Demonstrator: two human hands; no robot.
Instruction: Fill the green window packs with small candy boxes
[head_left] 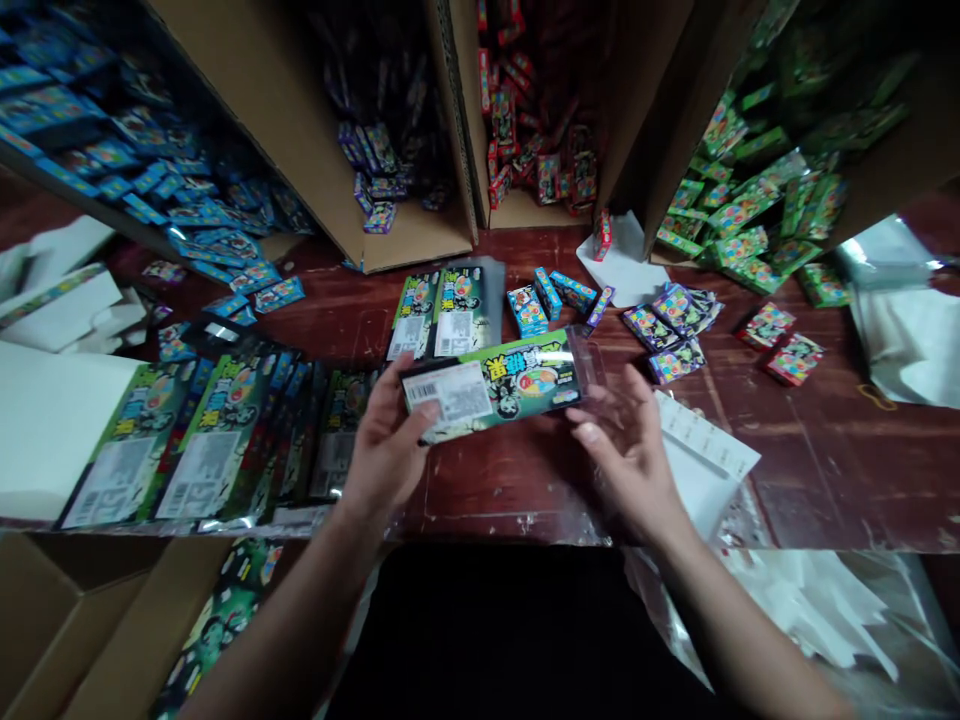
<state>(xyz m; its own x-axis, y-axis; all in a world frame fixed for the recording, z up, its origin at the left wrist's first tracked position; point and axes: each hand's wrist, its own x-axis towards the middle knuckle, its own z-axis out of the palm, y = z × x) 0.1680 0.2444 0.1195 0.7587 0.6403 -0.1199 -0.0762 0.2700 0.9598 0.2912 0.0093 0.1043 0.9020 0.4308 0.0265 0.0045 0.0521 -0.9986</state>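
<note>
In the head view, a green candy pack in clear plastic [532, 378] is held near the centre of the frame, slightly tilted, above the dark red table [495, 490]. Its left end is gripped by the left hand [390, 440], with the thumb laid over the white barcode label and the fingers partly hidden behind. The right hand [630, 455] is held half open beside the pack's right end, fingers loosely curled and nothing grasped; whether the plastic is touched cannot be told.

Just above the held pack, two similar packs [459, 310] are laid side by side. Small blue boxes [528, 311], purple boxes [677, 360] and red boxes [795, 358] are scattered right of centre, and a white sheet [686, 490] is placed beside the right hand. At left, a row of upright packs [202, 450] is lined up. Along the top, cardboard cartons [255, 90] are filled with blue, purple, red and green boxes [750, 240].
</note>
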